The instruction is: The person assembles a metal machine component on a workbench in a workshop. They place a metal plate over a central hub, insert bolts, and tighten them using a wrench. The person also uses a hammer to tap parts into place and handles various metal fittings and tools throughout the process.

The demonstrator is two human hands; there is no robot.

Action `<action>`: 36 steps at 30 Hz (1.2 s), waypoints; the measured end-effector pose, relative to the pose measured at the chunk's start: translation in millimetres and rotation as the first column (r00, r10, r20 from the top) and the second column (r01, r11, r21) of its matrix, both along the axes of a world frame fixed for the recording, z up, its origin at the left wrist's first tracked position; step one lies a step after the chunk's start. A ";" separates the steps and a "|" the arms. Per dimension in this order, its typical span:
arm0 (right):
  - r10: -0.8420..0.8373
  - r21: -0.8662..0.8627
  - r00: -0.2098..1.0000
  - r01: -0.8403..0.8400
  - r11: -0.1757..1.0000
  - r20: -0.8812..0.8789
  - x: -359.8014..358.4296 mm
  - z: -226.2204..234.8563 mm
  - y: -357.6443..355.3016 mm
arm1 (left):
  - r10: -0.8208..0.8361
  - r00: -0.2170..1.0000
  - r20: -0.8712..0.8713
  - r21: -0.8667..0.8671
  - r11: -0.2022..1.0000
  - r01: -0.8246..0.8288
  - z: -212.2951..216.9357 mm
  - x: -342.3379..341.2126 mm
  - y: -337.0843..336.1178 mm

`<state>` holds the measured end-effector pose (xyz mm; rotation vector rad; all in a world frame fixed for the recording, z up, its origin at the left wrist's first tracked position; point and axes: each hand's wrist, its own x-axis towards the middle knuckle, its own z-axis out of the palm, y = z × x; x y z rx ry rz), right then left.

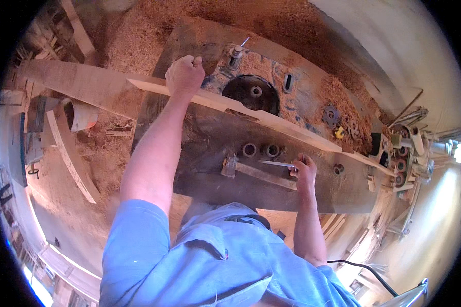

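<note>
My left hand point(185, 75) is closed in a fist at the left end of a long wooden board point(287, 126); what its fingers hold, if anything, is hidden. Thumb and fingers of my right hand point(305, 170) pinch a thin, pale, flat strip-like tool point(275, 163), which points left. Just below that tool a hammer point(264, 175) lies on the dark metal machine table point(200, 135). Two metal rings point(249, 150) stand beyond it. Past the board, a round opening point(239, 94) in the table surrounds a spindle point(256, 91).
Sawdust point(271, 64) covers the table's far side. A toothed cutter disc point(331, 115) and a yellow item point(339, 132) lie there. Another ring point(338, 169) sits at right. Left of the table are a wide plank point(82, 84) and a curved wooden piece point(71, 156).
</note>
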<state>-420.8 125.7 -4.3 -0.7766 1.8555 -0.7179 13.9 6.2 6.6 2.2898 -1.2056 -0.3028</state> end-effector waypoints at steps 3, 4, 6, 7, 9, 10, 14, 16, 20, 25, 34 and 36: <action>0.077 -0.127 0.978 -0.103 0.986 -0.192 -43.9 -32.8 15.8 | -0.075 0.996 -0.051 0.014 0.997 0.075 1.6 -3.7 0.6; 0.110 -0.172 0.957 -0.161 0.972 -0.270 -44.0 -31.5 20.2 | -0.132 0.991 -0.029 -0.085 0.988 0.129 -4.7 -0.9 6.2; 0.182 -0.174 0.914 -0.258 0.950 -0.364 -31.8 1.8 28.3 | -0.215 0.976 0.039 -0.274 0.937 0.217 -23.2 6.6 24.9; 0.208 -0.177 0.886 -0.303 0.936 -0.415 -25.7 21.0 29.2 | -0.234 0.968 0.087 -0.390 0.886 0.249 -26.9 3.2 39.1; 0.163 -0.211 0.895 -0.269 0.940 -0.415 -31.1 25.6 31.5 | -0.198 0.961 0.196 -0.535 0.799 0.273 -28.7 -13.6 89.0; 0.147 -0.226 0.899 -0.257 0.940 -0.412 -31.8 26.7 28.1 | -0.136 0.960 0.245 -0.570 0.781 0.256 -30.9 -23.5 124.2; 0.313 -0.182 0.790 -0.465 0.867 -0.527 -2.2 37.0 -20.1 | 0.075 0.984 0.159 -0.454 0.891 0.005 -67.6 -45.5 312.6; 0.385 -0.252 0.772 -0.559 0.790 -0.505 4.4 7.1 -64.8 | 0.168 0.974 0.149 -0.285 0.951 -0.121 -95.1 -54.2 423.4; 0.553 -0.365 0.659 -0.748 0.554 -0.510 69.7 -21.4 -153.0 | 0.495 0.866 0.070 0.107 0.860 -0.500 -74.6 -96.1 572.5; 0.583 -0.285 0.402 -0.915 0.286 -0.706 134.4 -37.2 -246.4 | 0.788 0.604 -0.120 0.377 0.599 -0.707 -42.6 -170.5 629.2; 0.471 -0.066 0.137 -0.984 0.166 -0.871 254.9 -54.6 -341.0 | 0.666 0.736 0.120 0.642 0.514 -0.570 -135.7 -517.2 790.2; 0.513 -0.020 0.123 -0.979 0.202 -0.850 269.6 -49.7 -345.5 | 0.511 0.856 0.082 0.745 0.539 -0.393 -141.3 -588.6 795.0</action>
